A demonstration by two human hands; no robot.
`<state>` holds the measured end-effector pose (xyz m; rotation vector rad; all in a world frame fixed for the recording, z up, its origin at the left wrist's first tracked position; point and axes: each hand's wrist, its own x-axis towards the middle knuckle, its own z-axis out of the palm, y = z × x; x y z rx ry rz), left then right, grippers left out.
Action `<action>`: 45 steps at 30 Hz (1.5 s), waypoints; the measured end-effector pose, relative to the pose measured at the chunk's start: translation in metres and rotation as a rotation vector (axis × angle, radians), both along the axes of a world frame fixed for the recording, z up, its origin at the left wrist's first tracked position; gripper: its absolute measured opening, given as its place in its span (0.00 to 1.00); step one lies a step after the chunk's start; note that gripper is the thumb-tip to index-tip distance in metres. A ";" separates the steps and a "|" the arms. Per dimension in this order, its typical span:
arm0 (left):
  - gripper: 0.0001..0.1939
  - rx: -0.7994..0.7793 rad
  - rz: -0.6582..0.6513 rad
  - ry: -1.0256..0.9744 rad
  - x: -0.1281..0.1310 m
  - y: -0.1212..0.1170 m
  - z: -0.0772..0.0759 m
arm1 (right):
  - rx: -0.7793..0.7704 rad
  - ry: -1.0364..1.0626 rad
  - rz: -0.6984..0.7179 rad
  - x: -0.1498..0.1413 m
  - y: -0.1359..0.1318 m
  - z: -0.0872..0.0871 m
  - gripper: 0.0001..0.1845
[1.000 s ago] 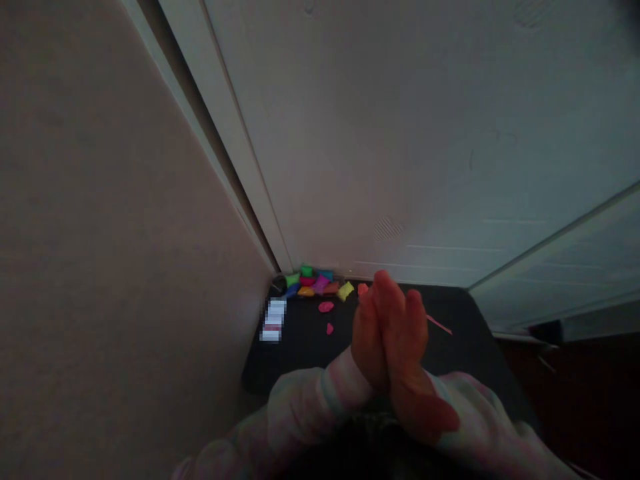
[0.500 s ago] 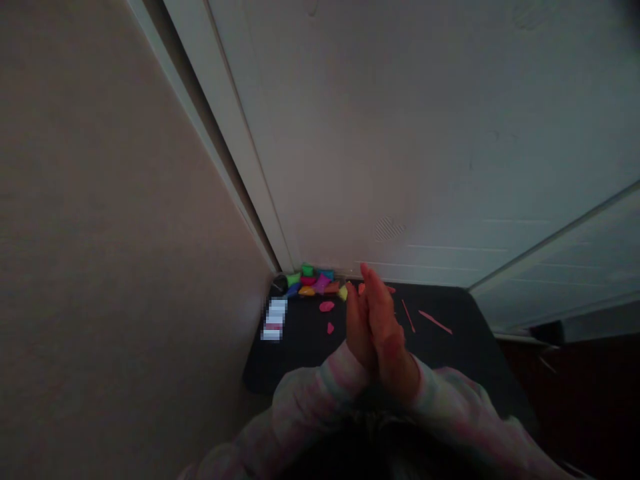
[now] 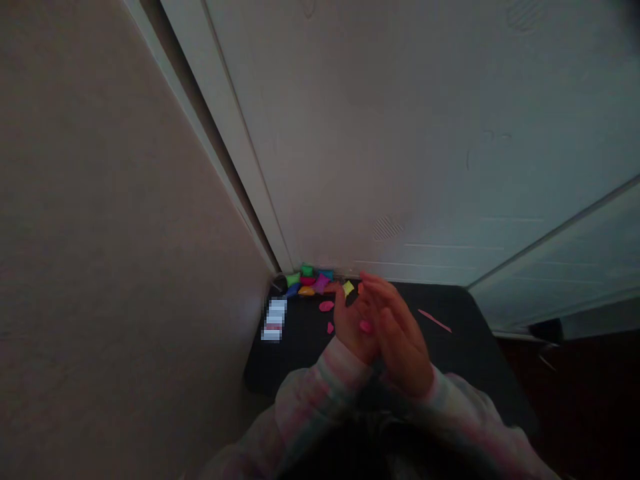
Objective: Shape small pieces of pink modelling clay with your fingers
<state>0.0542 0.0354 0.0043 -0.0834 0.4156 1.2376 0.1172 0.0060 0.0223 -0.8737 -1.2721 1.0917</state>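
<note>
Both of my hands are raised over the black table, in the middle of the head view. A small pink piece of modelling clay point(image 3: 367, 327) rests on the palm of my left hand point(image 3: 350, 333), which is turned upward. My right hand point(image 3: 404, 343) leans over it from the right with its fingers stretched out. It covers the left fingers in part, and the two hands touch near their fingertips. On the table left of the hands lie a flat pink clay piece point(image 3: 327, 306) and a smaller pink bit point(image 3: 330, 328).
Several coloured clay packets point(image 3: 307, 291) lie along the back left of the black table point(image 3: 470, 360), with a yellow packet point(image 3: 349, 288) behind my hands. A pink stick-like tool point(image 3: 435, 320) lies to the right. A white panel point(image 3: 425, 133) rises behind the table, and a wall point(image 3: 125, 267) stands on the left.
My palms were pressed together upright; now they have parted, with the left turned upward and the pink clay showing. My right hand has tilted and shifted slightly right.
</note>
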 end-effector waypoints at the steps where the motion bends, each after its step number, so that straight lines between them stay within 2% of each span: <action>1: 0.23 -0.021 -0.021 -0.038 -0.002 0.001 0.001 | 0.028 0.017 -0.031 0.003 -0.001 -0.001 0.13; 4: 0.28 -0.008 -0.033 -0.093 -0.008 0.003 0.003 | 0.051 0.062 -0.214 0.013 -0.003 -0.009 0.12; 6: 0.31 0.067 -0.017 -0.106 -0.011 0.003 0.006 | -0.042 0.131 -0.278 0.016 -0.003 -0.016 0.19; 8: 0.33 0.167 -0.018 -0.110 -0.012 0.001 0.009 | -0.252 0.260 -0.144 0.013 -0.003 -0.020 0.24; 10: 0.35 0.245 -0.035 -0.091 -0.012 -0.001 0.014 | -0.460 0.384 0.101 0.007 -0.005 -0.020 0.23; 11: 0.36 0.269 -0.040 -0.066 -0.011 -0.002 0.017 | -0.514 0.429 0.197 0.004 -0.006 -0.018 0.22; 13: 0.38 0.299 -0.043 0.006 -0.010 -0.004 0.024 | -0.564 0.480 0.272 -0.002 -0.009 -0.013 0.20; 15: 0.39 0.322 -0.043 0.065 -0.009 -0.007 0.030 | -0.582 0.505 0.278 -0.004 -0.011 -0.008 0.19; 19: 0.39 0.384 -0.015 0.094 -0.008 -0.011 0.038 | -0.590 0.457 0.281 -0.002 -0.012 -0.006 0.20; 24: 0.40 0.435 0.039 0.093 -0.009 -0.016 0.043 | -0.520 0.360 0.288 -0.001 -0.014 -0.006 0.20; 30: 0.43 0.411 0.059 0.170 -0.009 -0.020 0.045 | -0.553 0.431 0.320 -0.005 -0.015 -0.001 0.22; 39: 0.43 0.507 0.075 0.146 -0.009 -0.016 0.040 | -0.585 0.530 0.327 -0.012 -0.015 -0.014 0.23; 41: 0.41 0.524 0.129 0.193 -0.010 -0.012 0.039 | -0.549 0.481 0.286 -0.013 -0.012 -0.017 0.21; 45: 0.39 0.516 0.253 0.350 -0.010 -0.008 0.034 | -0.332 0.261 0.059 -0.011 -0.008 -0.023 0.26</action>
